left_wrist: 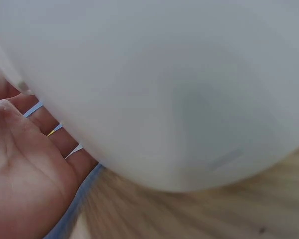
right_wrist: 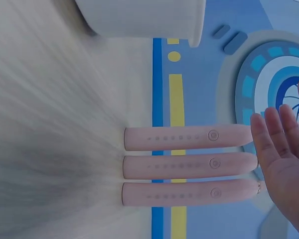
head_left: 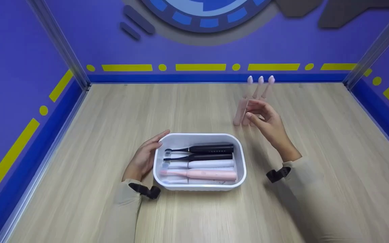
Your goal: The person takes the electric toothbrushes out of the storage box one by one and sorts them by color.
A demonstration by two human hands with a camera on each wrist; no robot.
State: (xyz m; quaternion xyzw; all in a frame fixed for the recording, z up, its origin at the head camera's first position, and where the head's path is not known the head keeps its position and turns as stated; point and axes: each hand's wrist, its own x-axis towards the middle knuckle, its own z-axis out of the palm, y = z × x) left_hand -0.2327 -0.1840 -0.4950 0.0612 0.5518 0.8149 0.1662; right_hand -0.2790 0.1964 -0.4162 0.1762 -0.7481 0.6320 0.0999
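Observation:
A white plastic bin point(head_left: 199, 187) holds several electric toothbrushes lying flat: black ones point(head_left: 211, 149), white ones point(head_left: 211, 164) and a pink one point(head_left: 211, 174). My left hand point(head_left: 143, 160) rests on the bin's left end, its fingers stretched along the outer wall in the left wrist view. Three pink electric toothbrushes point(head_left: 240, 112) stand upright in a row, right of the bin and farther back. Beside their upper handles is my right hand point(head_left: 270, 125), fingers spread and slightly bent, partly covering two in the head view. In the right wrist view its fingertips point(right_wrist: 257, 122) are right by the handle tops.
The wooden tabletop point(head_left: 140, 108) runs back to a blue-purple wall point(head_left: 194, 54) with yellow markings. Side panels point(head_left: 19, 84) close it in on left and right.

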